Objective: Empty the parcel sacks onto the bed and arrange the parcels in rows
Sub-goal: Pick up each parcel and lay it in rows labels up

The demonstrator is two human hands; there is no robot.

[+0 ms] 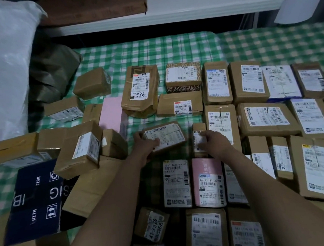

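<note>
At my 6 o'clock, boxes already sit in neat rows. My left hand (146, 146) grips a small box (164, 136); my right hand (212, 141) pinches a thin box (199, 137). At 9 o'clock lies a messy pile (81, 149), I think still unsorted. At 11 o'clock a white sack (1, 64) looks full.

Two bare forearms show, with no sleeve, cuff, watch, band or glove visible on either. The left hand (146, 146) and the right hand (213, 141) are uncovered too, with no rings that can be made out in the dim light. Both arms are bare from the lower frame edge to the fingertips; nails look short and plain.
</note>
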